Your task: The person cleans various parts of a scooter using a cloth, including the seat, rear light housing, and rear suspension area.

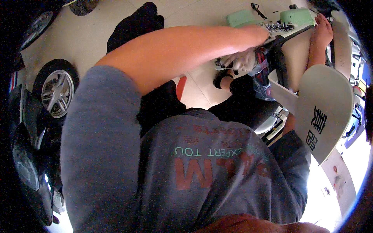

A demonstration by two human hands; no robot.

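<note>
Mint-green plastic marks the scooter, the thing both hands are at, towards half past one in the view, its spring and dark frame bared beside it. At one o'clock the left hand reaches right in by the spring, its back turned to the camera; whether its fingers are apart or clamped on something I cannot tell, as they are turned away, and the pale blurred bundle just below could be plastic or something else. Out at two o'clock, the right hand lies along the green part's far edge, fingers close together and bent a little, but whether it grips or only leans there is unclear — the pose looks like one for steadying, with one hand each side of the same part. Clear wrap, also near two o'clock, holds a red piece that may be a lamp; probably the film is there to keep it from scratches. At three o'clock a white panel stands in front of the right forearm, hiding its middle; what props it up does not show. Another green piece rests at one o'clock, beyond the left hand. Floor tiles run below, with a spoked wheel between nine and ten — apart from the work — and a black body at half past eight.
</note>
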